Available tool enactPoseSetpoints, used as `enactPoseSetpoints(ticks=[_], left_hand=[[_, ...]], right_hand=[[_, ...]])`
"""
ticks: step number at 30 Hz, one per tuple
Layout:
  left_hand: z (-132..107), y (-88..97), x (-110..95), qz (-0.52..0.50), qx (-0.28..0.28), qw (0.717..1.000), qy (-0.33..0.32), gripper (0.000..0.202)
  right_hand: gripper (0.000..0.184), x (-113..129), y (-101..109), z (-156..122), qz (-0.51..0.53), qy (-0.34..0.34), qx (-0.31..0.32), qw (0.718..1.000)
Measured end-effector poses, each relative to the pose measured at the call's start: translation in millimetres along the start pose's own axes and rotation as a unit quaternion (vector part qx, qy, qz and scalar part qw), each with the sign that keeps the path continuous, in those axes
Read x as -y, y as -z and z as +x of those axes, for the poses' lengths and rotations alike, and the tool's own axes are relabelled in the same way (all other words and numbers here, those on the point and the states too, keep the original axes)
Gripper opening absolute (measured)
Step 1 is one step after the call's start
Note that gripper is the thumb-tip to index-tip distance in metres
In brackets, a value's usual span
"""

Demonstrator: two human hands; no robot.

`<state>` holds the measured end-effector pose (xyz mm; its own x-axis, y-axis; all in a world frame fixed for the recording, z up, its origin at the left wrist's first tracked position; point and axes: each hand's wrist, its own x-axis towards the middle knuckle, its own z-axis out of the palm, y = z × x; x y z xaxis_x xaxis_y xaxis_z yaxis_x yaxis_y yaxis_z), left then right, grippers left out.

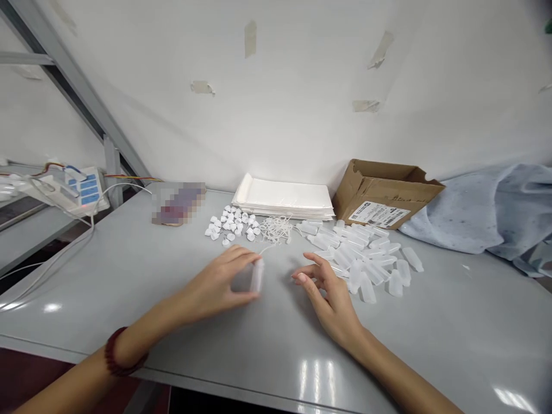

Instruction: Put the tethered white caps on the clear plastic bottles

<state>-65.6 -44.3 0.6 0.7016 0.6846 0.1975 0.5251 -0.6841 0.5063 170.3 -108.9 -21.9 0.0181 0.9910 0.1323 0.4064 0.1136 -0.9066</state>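
Observation:
My left hand (pixel 219 282) is closed round a small translucent plastic vial (pixel 252 277), held on its side just above the grey table (pixel 129 270). My right hand (pixel 325 290) hovers a little to the right of it, fingers apart and curled, holding nothing. Just beyond my right hand lies a heap of several translucent vials (pixel 366 253). Behind my left hand sits a cluster of small white caps (pixel 230 223) and a tangle of thin white strips (pixel 276 228). A dark red bead bracelet (pixel 112 353) circles my left wrist.
A stack of white sheets (pixel 284 198) lies against the wall, with an open cardboard box (pixel 382 192) to its right and a pale blue cloth (pixel 495 213) beyond. A blurred dark object (pixel 176 204) and a device with blue buttons and wires (pixel 81 190) sit at left.

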Motion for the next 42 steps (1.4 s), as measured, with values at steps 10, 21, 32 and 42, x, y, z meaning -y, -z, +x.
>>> enactPoseSetpoints(ticks=[10,21,32,42], left_hand=[[-39,47.6,38,0.036,0.090,0.986,0.132,0.046],[-42,56.6,50,0.013,0.106,0.984,0.142,0.056],[-38,54.0,47,0.023,0.110,0.986,0.126,0.049],[-34,59.4,59,0.025,0.113,0.985,0.127,0.051]], right_hand=[[0.036,-7,-1,2,-0.031,0.022,0.000,0.999],[0.036,-7,2,4,-0.035,0.022,-0.016,0.999],[0.035,-5,2,4,-0.039,0.029,-0.015,0.999],[0.035,-6,1,3,-0.042,0.039,-0.013,0.998]])
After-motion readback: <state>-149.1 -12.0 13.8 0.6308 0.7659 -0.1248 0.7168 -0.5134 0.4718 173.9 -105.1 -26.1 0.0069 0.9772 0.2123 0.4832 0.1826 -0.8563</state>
